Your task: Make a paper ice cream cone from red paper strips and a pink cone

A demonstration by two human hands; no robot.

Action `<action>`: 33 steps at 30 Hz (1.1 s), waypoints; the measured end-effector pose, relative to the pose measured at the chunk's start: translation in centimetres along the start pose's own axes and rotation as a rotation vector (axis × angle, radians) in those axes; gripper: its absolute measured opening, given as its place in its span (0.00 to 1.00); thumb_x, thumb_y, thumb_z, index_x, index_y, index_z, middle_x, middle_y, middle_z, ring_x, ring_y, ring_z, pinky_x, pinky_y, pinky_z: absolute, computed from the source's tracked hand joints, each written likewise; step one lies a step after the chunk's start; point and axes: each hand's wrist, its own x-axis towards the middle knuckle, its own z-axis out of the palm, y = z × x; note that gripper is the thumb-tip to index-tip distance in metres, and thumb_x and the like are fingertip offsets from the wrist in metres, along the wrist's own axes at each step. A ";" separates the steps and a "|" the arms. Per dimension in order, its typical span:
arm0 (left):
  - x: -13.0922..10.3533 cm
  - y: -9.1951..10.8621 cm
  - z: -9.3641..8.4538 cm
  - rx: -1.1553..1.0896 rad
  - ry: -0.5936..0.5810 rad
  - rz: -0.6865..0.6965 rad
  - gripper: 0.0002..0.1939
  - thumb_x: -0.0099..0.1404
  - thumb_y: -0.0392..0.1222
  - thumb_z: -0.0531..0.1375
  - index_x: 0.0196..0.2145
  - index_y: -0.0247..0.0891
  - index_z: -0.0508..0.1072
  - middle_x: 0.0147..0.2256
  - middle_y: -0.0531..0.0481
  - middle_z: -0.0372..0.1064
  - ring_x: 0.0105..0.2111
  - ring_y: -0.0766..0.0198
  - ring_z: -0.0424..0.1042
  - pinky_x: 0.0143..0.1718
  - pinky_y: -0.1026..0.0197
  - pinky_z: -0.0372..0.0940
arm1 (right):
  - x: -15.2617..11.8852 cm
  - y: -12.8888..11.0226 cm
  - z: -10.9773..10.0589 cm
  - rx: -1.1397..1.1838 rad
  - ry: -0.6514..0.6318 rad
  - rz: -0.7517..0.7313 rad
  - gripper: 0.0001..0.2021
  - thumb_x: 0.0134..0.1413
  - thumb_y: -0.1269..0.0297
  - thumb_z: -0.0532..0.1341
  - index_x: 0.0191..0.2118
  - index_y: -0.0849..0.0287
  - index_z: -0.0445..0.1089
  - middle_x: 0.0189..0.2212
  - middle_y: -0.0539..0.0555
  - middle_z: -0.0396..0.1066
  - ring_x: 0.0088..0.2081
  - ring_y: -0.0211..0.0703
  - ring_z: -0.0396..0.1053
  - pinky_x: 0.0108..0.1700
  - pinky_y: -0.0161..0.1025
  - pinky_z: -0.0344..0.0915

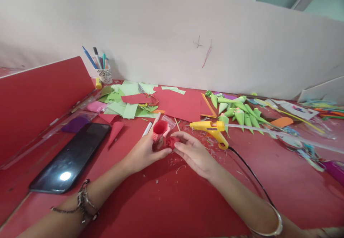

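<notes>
My left hand (145, 150) curls round a small red cup-shaped piece (160, 127), its round mouth turned up towards me. The left thumb reaches across below it, close to a red rolled paper flower (172, 142). My right hand (195, 152) has this flower pinched between thumb and fingers, right beside the red cup-shaped piece. Part of the flower is hidden by the fingers. Just right of the hands lies a yellow glue gun (211, 127) with a clear glue stick (268, 132) out of its back. A white marker (147, 129) lies behind my left hand.
A black phone (72, 155) and a red paper cone (116, 132) lie at left. Green paper pieces (130, 111) and red sheets (178, 103) are spread at the back. Several green paper cones (239, 114) are heaped at right. A pen cup (104, 75) stands near the wall.
</notes>
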 end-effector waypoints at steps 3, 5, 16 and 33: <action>0.0 0.0 0.0 0.016 0.010 -0.007 0.15 0.58 0.49 0.53 0.23 0.36 0.55 0.21 0.58 0.49 0.21 0.72 0.50 0.21 0.67 0.50 | 0.0 0.1 0.0 -0.060 0.000 -0.011 0.10 0.44 0.69 0.62 0.36 0.55 0.69 0.33 0.48 0.68 0.36 0.32 0.66 0.42 0.33 0.63; -0.1 0.0 0.1 -0.001 0.039 -0.021 0.15 0.58 0.50 0.54 0.25 0.36 0.57 0.22 0.57 0.53 0.21 0.71 0.53 0.21 0.67 0.52 | 0.0 0.3 0.0 -0.125 0.010 -0.049 0.10 0.44 0.69 0.61 0.37 0.55 0.69 0.34 0.48 0.68 0.37 0.33 0.66 0.43 0.35 0.62; -0.2 0.3 0.2 -0.176 0.021 0.060 0.12 0.60 0.47 0.53 0.35 0.36 0.59 0.22 0.56 0.59 0.19 0.71 0.61 0.21 0.67 0.57 | -0.4 0.0 0.9 -0.556 0.025 -0.367 0.13 0.45 0.75 0.57 0.39 0.56 0.67 0.38 0.50 0.69 0.41 0.37 0.67 0.44 0.36 0.65; 0.1 0.3 0.3 -0.333 0.091 0.082 0.10 0.59 0.42 0.56 0.38 0.36 0.62 0.34 0.49 0.64 0.33 0.65 0.66 0.34 0.63 0.63 | -0.9 0.1 0.7 -0.902 0.022 -0.605 0.13 0.51 0.73 0.55 0.43 0.53 0.65 0.42 0.51 0.66 0.45 0.38 0.64 0.47 0.38 0.63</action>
